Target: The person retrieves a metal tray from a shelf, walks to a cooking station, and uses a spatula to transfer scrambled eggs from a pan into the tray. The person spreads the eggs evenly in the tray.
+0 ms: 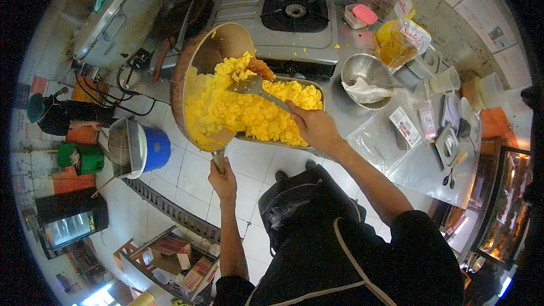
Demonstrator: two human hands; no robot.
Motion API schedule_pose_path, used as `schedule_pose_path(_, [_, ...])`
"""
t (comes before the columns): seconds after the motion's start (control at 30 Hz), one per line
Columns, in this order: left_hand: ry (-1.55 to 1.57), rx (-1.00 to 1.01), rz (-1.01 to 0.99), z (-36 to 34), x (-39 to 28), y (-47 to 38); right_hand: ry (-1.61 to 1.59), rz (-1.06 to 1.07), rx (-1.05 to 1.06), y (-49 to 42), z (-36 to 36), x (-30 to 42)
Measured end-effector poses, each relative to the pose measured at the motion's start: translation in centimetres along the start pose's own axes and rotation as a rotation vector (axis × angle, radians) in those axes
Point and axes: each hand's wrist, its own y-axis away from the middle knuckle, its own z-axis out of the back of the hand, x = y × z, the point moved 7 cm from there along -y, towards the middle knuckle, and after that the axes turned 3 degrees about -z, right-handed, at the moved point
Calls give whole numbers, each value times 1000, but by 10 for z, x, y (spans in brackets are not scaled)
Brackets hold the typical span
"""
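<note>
My left hand (223, 182) grips the handle of a large round pan (180, 72), tilted on its side with its opening towards the right. Scrambled egg (212, 110) lies along the pan's lower wall and over its rim. A long-handled spatula (276, 101) is in my right hand (316, 129), its flat blade against the egg at the pan's mouth. Right beside the pan, a rectangular metal tray (324, 101) is heaped with yellow scrambled egg. A browned piece of egg (260, 69) sits near the blade.
Behind the tray is a gas stove (295, 9). To the right stand a steel bowl (361, 68) with a whitish wrapper, an oil pouch (399, 46), a pink-lidded box (360, 15) and scissors (448, 179). A blue bucket (157, 148) is on the left, near the floor drain grate (170, 208).
</note>
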Motion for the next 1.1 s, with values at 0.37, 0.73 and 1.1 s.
schedule_pose_path(0.37, [-27, 65, 19, 2, -2, -3, 137, -15, 121, 28, 5, 7])
schedule_pose_path(0.73, [16, 64, 16, -1, -1, -8, 280, 104, 103, 7, -7, 17])
schedule_pose_path(1.1, [-14, 87, 25, -3, 2, -9, 349, 158, 147, -7, 10, 76])
